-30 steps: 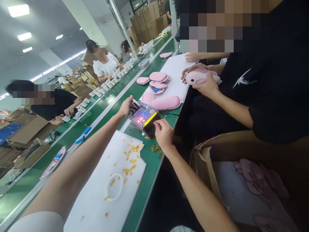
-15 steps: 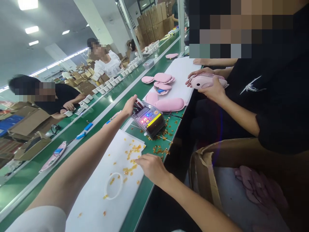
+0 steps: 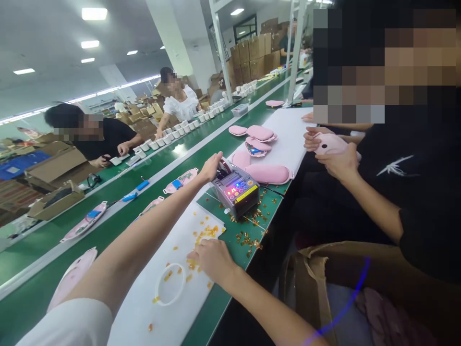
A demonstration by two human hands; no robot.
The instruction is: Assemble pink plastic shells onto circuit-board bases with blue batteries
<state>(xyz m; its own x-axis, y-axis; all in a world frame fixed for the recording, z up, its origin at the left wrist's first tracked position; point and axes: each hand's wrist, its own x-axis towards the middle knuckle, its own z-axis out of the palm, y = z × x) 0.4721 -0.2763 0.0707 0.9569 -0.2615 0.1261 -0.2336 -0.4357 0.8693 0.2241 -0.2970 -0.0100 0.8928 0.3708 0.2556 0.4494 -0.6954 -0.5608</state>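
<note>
Site: long green conveyor bench [image 3: 90, 245] under ceiling panel lights, with stacked cartons [image 3: 252, 60] at upper centre. A row of small white boxes [image 3: 169, 138] runs along the far line at left, with two co-workers [image 3: 178, 103] beyond it. A third co-worker [image 3: 396, 192] sits at right holding a pink case [image 3: 333, 144]. An open cardboard box [image 3: 309, 288] stands at lower right.

Item: the electric tape dispenser [image 3: 236, 190] sits on the green belt at frame centre, its panel lit, at the upper edge of a white foam sheet [image 3: 144, 317]. Amber tape pieces [image 3: 207, 235] lie scattered on the sheet and belt around it. A translucent ring [image 3: 170, 304] lies on the sheet. Pink padded cases [image 3: 268, 174] lie on a second sheet just beyond.

Hands: the left hand [image 3: 212, 168] rests on the dispenser's top end, fingers extended, grip wide. The right hand [image 3: 212, 262] is low over the amber pieces, fingers curled; whether it holds one cannot be determined.
</note>
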